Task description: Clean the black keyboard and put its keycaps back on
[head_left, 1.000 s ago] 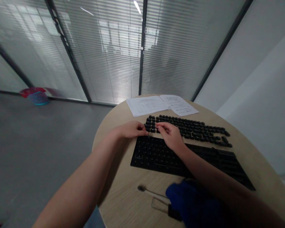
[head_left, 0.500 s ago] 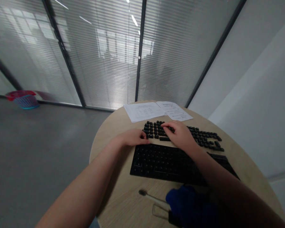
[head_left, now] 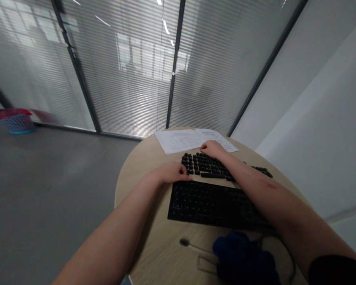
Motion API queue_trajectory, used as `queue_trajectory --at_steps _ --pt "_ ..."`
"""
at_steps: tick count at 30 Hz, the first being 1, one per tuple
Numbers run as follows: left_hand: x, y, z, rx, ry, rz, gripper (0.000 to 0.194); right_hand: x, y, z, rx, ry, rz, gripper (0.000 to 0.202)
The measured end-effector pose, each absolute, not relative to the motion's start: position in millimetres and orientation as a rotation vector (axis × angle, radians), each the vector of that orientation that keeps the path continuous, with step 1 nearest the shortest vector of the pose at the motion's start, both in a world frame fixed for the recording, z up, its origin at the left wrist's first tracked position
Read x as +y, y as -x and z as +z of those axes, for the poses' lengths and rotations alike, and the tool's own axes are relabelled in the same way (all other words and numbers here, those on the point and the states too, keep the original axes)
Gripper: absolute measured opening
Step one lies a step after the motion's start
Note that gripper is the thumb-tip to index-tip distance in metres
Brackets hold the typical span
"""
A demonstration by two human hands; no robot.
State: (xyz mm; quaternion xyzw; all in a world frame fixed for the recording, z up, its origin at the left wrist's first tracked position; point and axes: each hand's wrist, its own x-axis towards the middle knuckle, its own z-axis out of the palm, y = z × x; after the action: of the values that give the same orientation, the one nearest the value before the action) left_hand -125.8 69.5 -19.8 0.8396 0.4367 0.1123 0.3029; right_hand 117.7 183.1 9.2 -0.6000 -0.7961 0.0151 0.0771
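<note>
At far left, a plastic basket (head_left: pixel 16 120) stands on the floor, well apart from the rounded worktop (head_left: pixel 145 158). The left hand (head_left: pixel 175 172) rests inside the worktop's left edge, fingers curled and thumb forward, at the left end of the loose keycaps (head_left: pixel 207 163); whether it grips one, I cannot tell. Wood shows between this hand and the left edge, giving that arm room. Two paper sheets (head_left: pixel 179 141) lie along the far edge and limit the room behind the keycaps.

The keycaps sit in keyboard order, long spacebar (head_left: pixel 213 175) nearest. Nearer the front edge lies the keyboard (head_left: pixel 207 204), its visible part without caps, so on this evidence the caps are off and none are back on; its right part is hidden by the forearm. In front are a small-headed brush (head_left: pixel 184 242), a wire loop (head_left: pixel 206 263) and a blue cloth (head_left: pixel 243 257).

The right hand (head_left: pixel 213 149) is at the keycaps' far row, fingertips pinched; any cap between them is hidden.
</note>
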Motion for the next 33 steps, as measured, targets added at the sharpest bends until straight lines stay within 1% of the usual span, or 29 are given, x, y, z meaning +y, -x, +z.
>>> queue_trajectory --at_steps 16,26,30,33 --pt "73.8 126.2 -24.3 1.158 -2.255 0.326 0.039 208.6 -106.7 -4.8 -2.441 1.866 0.109 0.018" --pt "72.7 127.7 -24.1 1.110 -2.274 0.347 0.045 213.1 -108.8 -4.7 -2.420 1.790 0.116 0.021" --pt "73.4 127.9 -23.9 1.124 -2.283 0.342 0.047 211.9 -112.8 -9.1 -2.419 1.763 0.157 0.017" --pt "72.1 127.0 -22.4 1.129 -2.286 0.319 0.045 208.5 -110.8 -10.6 -2.413 1.746 0.187 0.014"
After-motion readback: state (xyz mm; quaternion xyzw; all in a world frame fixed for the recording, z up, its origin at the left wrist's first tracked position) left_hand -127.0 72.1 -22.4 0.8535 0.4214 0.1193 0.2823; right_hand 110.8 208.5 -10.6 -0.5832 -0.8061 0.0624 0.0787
